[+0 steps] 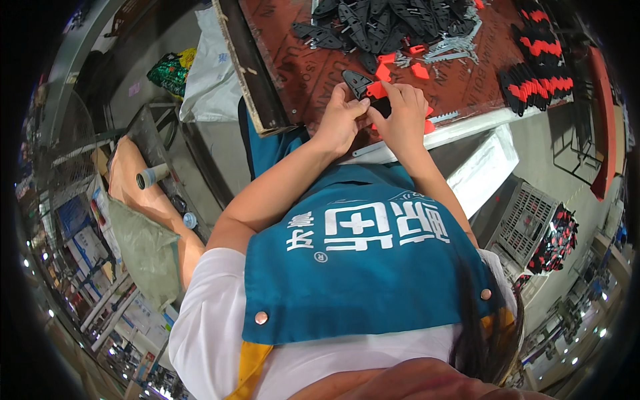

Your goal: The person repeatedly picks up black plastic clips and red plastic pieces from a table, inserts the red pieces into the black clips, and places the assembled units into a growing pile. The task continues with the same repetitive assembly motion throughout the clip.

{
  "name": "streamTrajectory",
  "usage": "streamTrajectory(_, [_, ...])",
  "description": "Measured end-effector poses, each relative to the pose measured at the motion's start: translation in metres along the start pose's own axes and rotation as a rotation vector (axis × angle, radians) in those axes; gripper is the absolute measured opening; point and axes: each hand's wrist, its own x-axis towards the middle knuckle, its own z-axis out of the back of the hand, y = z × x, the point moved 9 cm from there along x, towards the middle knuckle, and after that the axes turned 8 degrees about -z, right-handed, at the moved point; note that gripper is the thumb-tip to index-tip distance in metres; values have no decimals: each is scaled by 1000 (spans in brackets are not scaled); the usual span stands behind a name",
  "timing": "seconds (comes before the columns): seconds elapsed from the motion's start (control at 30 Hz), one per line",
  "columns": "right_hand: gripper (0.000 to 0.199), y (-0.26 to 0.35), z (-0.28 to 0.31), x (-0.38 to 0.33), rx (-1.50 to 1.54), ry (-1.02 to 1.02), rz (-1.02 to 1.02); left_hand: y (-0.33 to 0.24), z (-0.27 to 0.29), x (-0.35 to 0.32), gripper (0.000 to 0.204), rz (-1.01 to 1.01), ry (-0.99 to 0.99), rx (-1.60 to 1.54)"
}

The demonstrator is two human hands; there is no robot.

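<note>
Both my hands meet at the near edge of the reddish-brown table (303,87). My left hand (340,121) is closed on a black plastic handle shell (355,83), gripped between thumb and fingers. Against that shell, my right hand (403,120) pinches a small red plastic piece (377,89). Whether the two parts are joined, I cannot tell. Just beyond my hands lie loose red pieces (419,71) and a heap of similar black shells (377,27). A bunch of toothed grey metal blades (460,48) sits right of the heap.
Rows of black-and-red assembled pieces (540,87) line the table's right side. A grey plastic crate (523,223) stands low on the right, near a pile of black-and-red pieces (559,240). At left are a white sack (212,73) and a cardboard-coloured surface (137,170).
</note>
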Motion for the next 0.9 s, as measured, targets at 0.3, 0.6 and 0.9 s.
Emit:
streamTrajectory(0.3, [42, -225, 86, 57, -657, -382, -119, -20, -4, -1, 61, -13, 75, 212])
streamTrajectory(0.6, [52, -251, 101, 84, -867, -288, -310, 0, 31, -2, 48, 47, -81, 140])
streamTrajectory(0.9, [39, 65, -83, 103, -292, -132, 576, -7, 43, -5, 49, 33, -176, 139])
